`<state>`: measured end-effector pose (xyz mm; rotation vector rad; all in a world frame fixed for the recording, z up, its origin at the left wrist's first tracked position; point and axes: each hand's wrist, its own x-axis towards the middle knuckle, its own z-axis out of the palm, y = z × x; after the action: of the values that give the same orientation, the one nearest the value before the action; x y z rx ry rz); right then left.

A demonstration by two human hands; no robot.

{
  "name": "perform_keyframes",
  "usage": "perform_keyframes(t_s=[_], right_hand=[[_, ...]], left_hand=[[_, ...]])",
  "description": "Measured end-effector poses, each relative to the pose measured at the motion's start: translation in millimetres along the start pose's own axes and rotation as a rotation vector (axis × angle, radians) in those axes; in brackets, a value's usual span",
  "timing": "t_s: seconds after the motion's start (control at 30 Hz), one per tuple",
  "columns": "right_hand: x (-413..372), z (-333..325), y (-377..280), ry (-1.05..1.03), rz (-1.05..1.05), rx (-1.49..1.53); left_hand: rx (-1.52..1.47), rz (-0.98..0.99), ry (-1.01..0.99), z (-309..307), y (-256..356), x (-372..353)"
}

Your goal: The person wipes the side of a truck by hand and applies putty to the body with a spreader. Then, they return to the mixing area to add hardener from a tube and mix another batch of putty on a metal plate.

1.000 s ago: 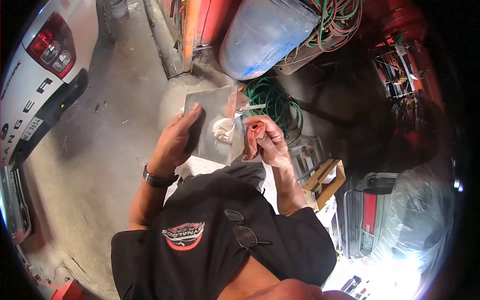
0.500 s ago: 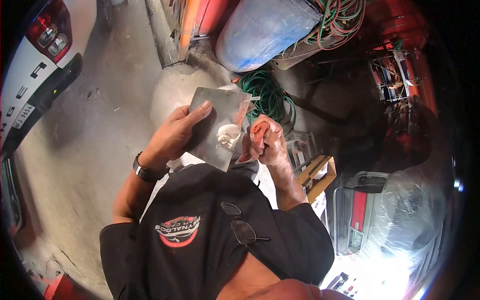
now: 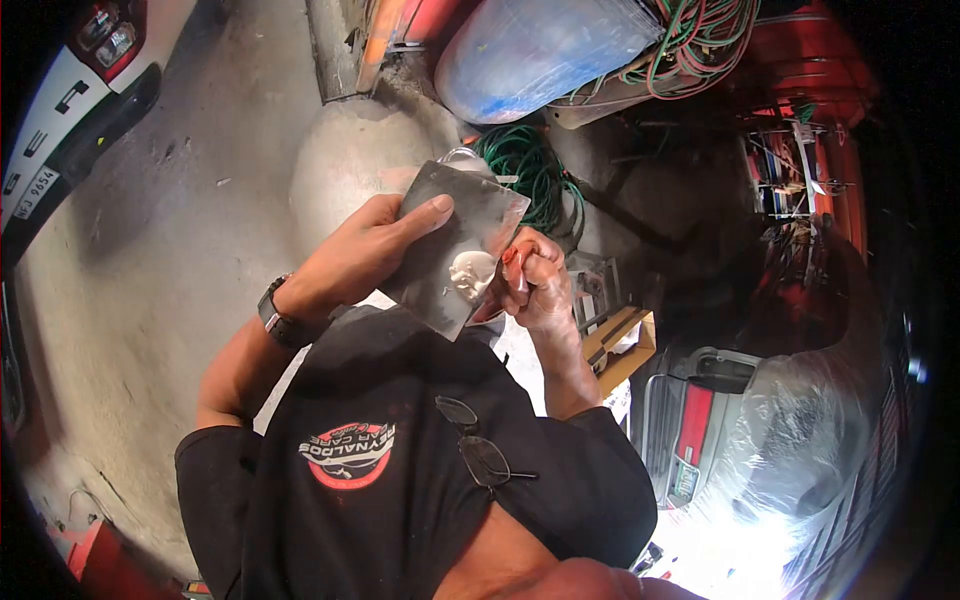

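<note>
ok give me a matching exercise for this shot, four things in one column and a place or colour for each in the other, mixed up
Things:
1. metal plate
2. putty blob
3. hose coil
4. drum

Matches:
a. blue
b. green, on the floor
c. gripped by the left hand
d. cream, on the plate

Pairs: 1-c, 2-d, 3-b, 4-a

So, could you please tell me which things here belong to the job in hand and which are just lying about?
In hand: left hand holding metal plate, pale paste blob on it; right hand gripping small red item.
Lying about: green hose coil, blue drum, wooden box, white vehicle.
</note>
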<state>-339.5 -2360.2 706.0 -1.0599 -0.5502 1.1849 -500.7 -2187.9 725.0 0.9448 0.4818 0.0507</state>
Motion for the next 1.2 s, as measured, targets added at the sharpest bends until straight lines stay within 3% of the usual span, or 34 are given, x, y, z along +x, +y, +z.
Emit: perform_keyframes(t_s=[0.23,0.47,0.63,0.83,1.03,1.2], right_hand=[[-5.2,-14.6,-2.2,0.095,0.074,-0.213],[-3.4,2.6,-18.5,0.242,0.179,-0.493],[0.1,2.1,-26.7,0.222,0.262,-0.586],[5.9,-8.8,-29.7,0.219,0.384,-0.747],[-11.5,-47.7,-12.8,0.381,0.411,-0.663],[-20.1,-48.0,-11.0,0.342,0.234,-0.378]], left_hand=[[0.132,-0.036,0.002,-4.9,-4.8,7.2],[0.199,0.079,-0.001,0.1,-7.0,10.3],[0.187,0.215,0.008,-0.5,-22.0,18.9],[0.535,0.311,0.079,-19.4,-62.8,40.4],[0.008,0.03,0.144,-16.8,-58.9,39.5],[-0.163,0.012,0.085,-16.6,-82.5,58.8]])
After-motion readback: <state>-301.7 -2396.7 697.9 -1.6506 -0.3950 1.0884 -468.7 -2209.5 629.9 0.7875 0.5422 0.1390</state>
